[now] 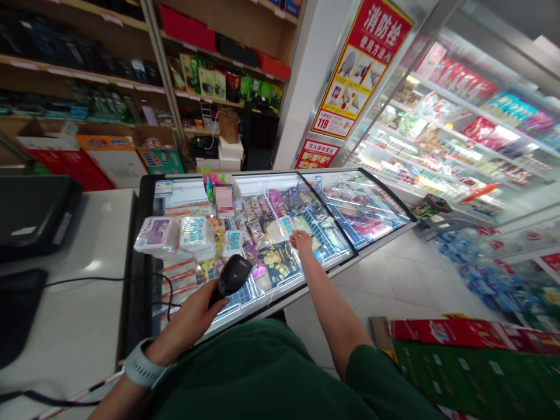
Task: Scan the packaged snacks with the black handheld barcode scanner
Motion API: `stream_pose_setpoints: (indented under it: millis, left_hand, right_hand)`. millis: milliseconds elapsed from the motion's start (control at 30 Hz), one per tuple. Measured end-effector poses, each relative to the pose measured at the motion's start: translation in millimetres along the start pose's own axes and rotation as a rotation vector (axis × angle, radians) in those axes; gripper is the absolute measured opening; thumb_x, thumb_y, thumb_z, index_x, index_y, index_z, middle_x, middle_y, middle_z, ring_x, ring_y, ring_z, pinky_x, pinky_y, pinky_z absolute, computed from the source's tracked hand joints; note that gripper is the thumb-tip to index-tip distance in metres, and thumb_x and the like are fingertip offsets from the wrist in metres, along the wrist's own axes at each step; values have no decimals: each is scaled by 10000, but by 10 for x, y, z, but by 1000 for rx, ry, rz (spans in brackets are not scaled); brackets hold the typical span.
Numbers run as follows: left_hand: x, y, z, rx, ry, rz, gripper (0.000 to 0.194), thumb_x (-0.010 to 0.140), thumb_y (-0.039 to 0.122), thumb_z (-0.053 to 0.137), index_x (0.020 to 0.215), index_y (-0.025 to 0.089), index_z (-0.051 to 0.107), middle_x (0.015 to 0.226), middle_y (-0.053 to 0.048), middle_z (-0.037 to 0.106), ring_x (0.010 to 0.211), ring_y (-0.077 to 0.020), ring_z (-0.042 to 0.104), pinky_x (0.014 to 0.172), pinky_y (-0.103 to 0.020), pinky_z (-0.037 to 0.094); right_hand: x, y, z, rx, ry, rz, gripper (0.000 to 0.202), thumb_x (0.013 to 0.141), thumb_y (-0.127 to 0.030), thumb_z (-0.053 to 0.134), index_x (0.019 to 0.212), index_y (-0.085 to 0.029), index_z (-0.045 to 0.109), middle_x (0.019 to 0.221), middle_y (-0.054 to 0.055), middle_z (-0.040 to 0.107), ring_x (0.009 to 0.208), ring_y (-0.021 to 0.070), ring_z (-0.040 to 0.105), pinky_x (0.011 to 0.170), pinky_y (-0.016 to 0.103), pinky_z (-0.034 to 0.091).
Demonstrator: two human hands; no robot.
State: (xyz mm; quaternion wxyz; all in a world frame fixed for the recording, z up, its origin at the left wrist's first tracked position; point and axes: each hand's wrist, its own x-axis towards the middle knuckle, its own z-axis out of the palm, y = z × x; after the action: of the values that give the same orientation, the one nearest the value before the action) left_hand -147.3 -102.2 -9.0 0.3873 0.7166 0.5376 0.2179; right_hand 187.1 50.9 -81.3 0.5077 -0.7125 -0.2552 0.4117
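A black handheld barcode scanner (234, 276) is in my left hand (199, 312), with my fingers wrapped around its handle. My right hand (301, 240) pinches the near edge of a clear plastic box (280, 228) with a blue-and-white label, over the freezer's glass top. Just past the scanner's head, a similar small box (233, 242) lies on the glass. Farther left are a stack of boxes with blue labels (195, 236) and another stack with purple labels (156, 234). What the boxes contain is not clear.
Beneath the boxes stands a glass-topped chest freezer (350, 201) full of packaged goods. A white counter (94, 251) with black equipment (37, 210) adjoins it at left. The scanner's black cable (171, 294) crosses the freezer's left end. Green-and-red cartons (464, 361) sit at lower right.
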Motion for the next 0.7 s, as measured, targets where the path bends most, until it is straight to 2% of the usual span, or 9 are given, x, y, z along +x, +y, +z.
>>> stream_pose_setpoints:
  millis: [300, 500, 700]
  left_hand:
    - [54, -48, 6, 31, -9, 6, 494, 794, 522, 523, 1125, 156, 559, 1061, -119, 700, 964, -281, 658, 853, -369, 503]
    - [68, -64, 17, 48, -16, 13, 483, 791, 577, 513, 1049, 174, 572, 973, -111, 715, 891, -286, 665, 783, -376, 514]
    - [48, -27, -26, 78, -15, 9, 424, 795, 571, 509, 961, 186, 566, 868, -87, 710, 796, -270, 666, 710, -353, 510]
  right_hand:
    - [93, 21, 30, -43, 41, 14, 187, 791, -302, 629, 915, -164, 602, 562, -18, 629, 467, 110, 597, 428, 175, 443]
    - [75, 15, 30, -90, 81, 1, 238, 769, -300, 667, 944, -161, 585, 550, -27, 617, 466, 118, 596, 444, 190, 449]
    - [16, 5, -6, -107, 101, -9, 277, 788, -378, 662, 929, -158, 573, 562, -14, 621, 462, 125, 597, 435, 197, 439]
